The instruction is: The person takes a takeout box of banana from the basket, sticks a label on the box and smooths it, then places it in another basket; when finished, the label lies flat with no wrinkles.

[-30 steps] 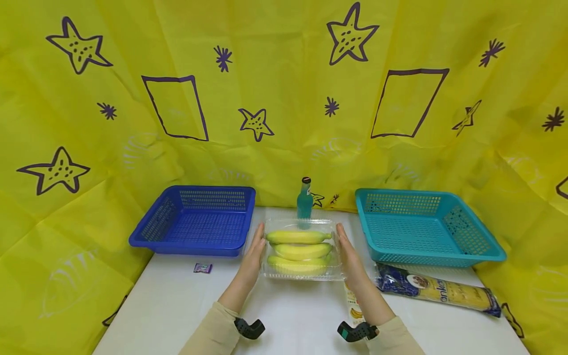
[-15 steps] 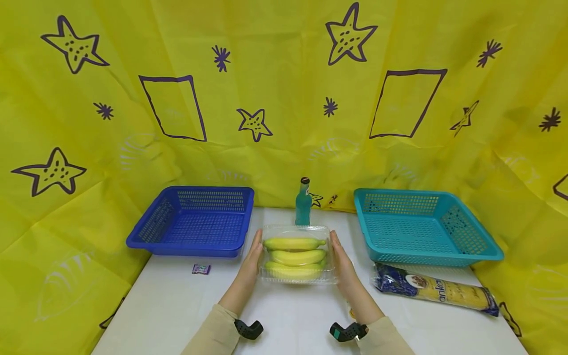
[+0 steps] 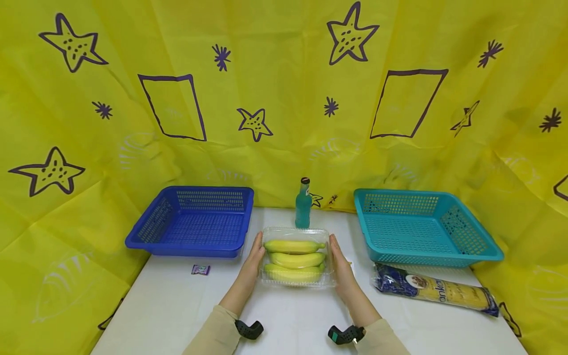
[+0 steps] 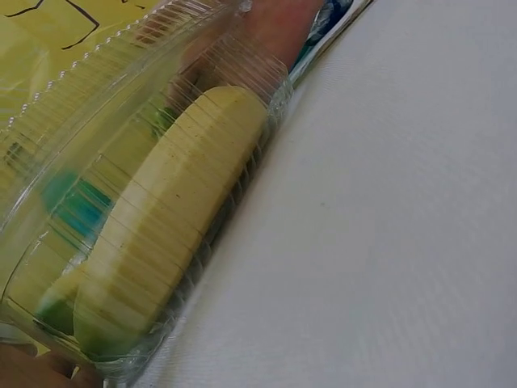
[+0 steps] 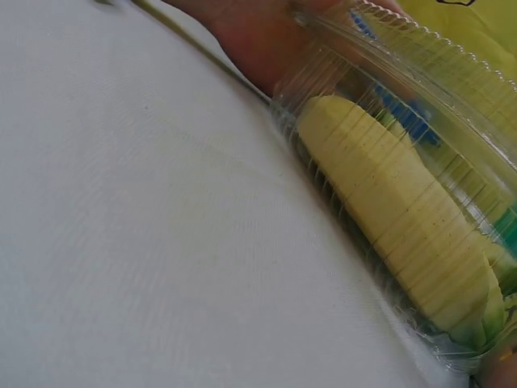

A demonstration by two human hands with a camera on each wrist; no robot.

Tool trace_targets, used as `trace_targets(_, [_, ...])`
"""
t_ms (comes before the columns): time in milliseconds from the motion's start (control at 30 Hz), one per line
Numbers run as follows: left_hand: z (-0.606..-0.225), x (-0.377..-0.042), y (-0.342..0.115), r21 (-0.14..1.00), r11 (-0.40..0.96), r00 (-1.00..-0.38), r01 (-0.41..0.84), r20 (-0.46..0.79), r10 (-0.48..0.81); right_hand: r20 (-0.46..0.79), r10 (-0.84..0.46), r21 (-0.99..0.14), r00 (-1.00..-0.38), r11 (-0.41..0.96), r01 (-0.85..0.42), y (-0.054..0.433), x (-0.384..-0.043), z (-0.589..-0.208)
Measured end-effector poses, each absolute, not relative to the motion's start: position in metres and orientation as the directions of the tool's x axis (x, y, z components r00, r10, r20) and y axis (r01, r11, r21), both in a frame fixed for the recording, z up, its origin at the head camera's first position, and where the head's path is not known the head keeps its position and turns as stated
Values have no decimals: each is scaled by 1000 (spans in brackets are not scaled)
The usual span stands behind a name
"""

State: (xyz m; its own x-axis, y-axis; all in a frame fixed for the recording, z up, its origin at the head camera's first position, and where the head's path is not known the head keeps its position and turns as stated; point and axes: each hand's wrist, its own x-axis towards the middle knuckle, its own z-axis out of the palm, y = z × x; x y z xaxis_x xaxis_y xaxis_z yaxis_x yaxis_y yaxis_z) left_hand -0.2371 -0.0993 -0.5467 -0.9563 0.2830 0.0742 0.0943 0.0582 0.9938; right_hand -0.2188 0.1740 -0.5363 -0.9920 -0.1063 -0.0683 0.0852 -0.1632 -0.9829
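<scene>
A clear plastic clamshell box (image 3: 296, 284) with bananas (image 3: 296, 260) inside stands mid-table in the head view. Its lid is down, and the front edge appears to rest on the white cloth in both wrist views. My left hand (image 3: 251, 265) lies along the left side, fingers fairly straight. Against the right side presses my right hand (image 3: 342, 268), its fingers also extended. Through the ribbed wall, the left wrist view shows the front banana (image 4: 178, 218) close up, as does the right wrist view, where the front banana (image 5: 396, 214) fills the box's length.
Behind the box stands a teal bottle (image 3: 303, 204). A blue basket (image 3: 188, 249) is at left, a turquoise basket (image 3: 437, 259) at right. A small purple packet (image 3: 200, 269) and a spaghetti pack (image 3: 437, 290) lie nearer. My right hand mostly hides a pale item (image 3: 352, 266).
Both hands have brought the banana box down and slightly toward me. The right hand shifted a little left with it. In the last half second the movement is small.
</scene>
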Motion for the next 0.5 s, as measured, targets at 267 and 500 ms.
trace_targets(267, [-548,-238,-99,995,46,-956,88,71,283,-62,-93,-989,-994,-131,74,174,-218,-536])
trace_targets(500, [-552,-238,-103,996,45,-962,77,62,267,-82,-87,-995,-993,-44,86,176,-219,-536])
